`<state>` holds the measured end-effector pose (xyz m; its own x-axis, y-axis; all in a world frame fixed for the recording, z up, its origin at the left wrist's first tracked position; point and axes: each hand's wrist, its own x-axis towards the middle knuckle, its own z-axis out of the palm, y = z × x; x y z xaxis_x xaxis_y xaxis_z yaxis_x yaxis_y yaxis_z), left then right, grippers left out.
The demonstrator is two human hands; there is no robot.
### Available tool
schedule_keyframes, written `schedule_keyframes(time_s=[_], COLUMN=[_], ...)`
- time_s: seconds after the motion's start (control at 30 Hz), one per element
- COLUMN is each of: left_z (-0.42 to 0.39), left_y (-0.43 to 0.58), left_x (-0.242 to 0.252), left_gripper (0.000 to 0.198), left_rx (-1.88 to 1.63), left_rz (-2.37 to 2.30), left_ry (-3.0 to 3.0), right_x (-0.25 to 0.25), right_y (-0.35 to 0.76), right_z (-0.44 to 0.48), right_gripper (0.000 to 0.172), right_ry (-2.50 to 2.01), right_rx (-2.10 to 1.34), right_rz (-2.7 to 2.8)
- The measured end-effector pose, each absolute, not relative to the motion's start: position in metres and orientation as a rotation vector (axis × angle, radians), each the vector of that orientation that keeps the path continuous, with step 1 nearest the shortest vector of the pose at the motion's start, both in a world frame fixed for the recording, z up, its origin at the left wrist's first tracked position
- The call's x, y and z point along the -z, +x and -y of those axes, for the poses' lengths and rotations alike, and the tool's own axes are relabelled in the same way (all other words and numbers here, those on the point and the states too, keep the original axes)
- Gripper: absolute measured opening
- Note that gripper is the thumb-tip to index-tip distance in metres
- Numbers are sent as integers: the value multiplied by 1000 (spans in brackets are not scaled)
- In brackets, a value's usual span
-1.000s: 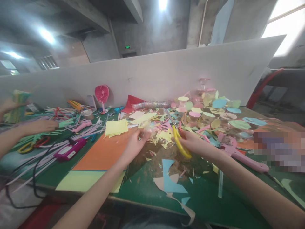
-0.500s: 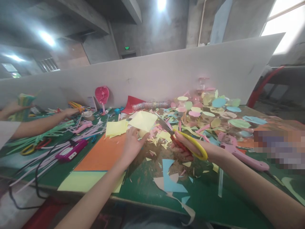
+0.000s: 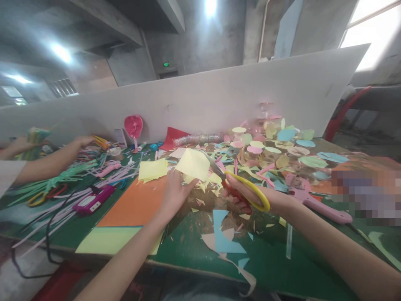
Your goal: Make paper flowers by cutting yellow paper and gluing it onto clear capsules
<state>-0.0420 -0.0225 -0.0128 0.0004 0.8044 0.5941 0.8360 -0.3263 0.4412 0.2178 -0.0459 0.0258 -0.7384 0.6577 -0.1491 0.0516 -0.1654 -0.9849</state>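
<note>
Seen from the head camera, the left hand (image 3: 173, 196) pinches a thin, square-cornered pale-yellow paper sheet (image 3: 192, 164) from below. The right hand (image 3: 250, 196) closes around yellow-looped scissors (image 3: 255, 189), their steel blades at the sheet's right edge, above a green table (image 3: 266, 259) strewn with jagged paper scraps (image 3: 225, 242) (mostly pastel).

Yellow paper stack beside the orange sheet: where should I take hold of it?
Pinch the stack along its left edge, thumb on top, coming from the left. Its sheets lie flat and slightly fanned, partly on the orange sheet, and the left hand crowds its right side.
</note>
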Motion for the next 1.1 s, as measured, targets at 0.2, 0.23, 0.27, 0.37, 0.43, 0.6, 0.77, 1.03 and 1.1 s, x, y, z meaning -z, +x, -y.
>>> schedule_keyframes(time_s=[0.2, 0.23, 0.27, 0.37, 0.43, 0.6, 0.77, 1.03, 1.1], left_z=[21, 20, 19, 18, 18, 18, 17, 15, 16], left_y=[-42, -42, -43, -44, -44, -43, -44, -44, -44], left_x=[12, 13, 14, 16, 17, 17, 17, 17, 16], left_gripper=[36, 33, 31, 28, 28, 27, 28, 23, 21], left_rx=[1270, 1272, 1276, 1293, 1294, 1219, 1176, 1160, 1149], left_rz=[1823, 1838, 1846, 1819, 1798, 1747, 1741, 1721, 1709], left_ry=[-2215, -2204, -2193, -2174, -2175, -2292, -2309, -2305, -2306], right_x=[-23, -23, -24, -24, -24, -24, -26, -19, -22], right_y=[217, 218, 218, 219, 219, 219, 218, 217, 217], right_z=[45, 45, 45, 45, 44, 43, 46, 41, 42], right_gripper=[52, 52, 52, 52, 51, 50, 50, 53, 52], right_ry=[-859, -871, -886, -921, -902, -871, -859, -911, -891], right_rx=[-1862, -1837, -1820, -1820, -1874, -1970, -1868, -1810, -1848], right_rz=[1761, 1786, 1804, 1792, 1738, 1674, 1766, 1796, 1771])
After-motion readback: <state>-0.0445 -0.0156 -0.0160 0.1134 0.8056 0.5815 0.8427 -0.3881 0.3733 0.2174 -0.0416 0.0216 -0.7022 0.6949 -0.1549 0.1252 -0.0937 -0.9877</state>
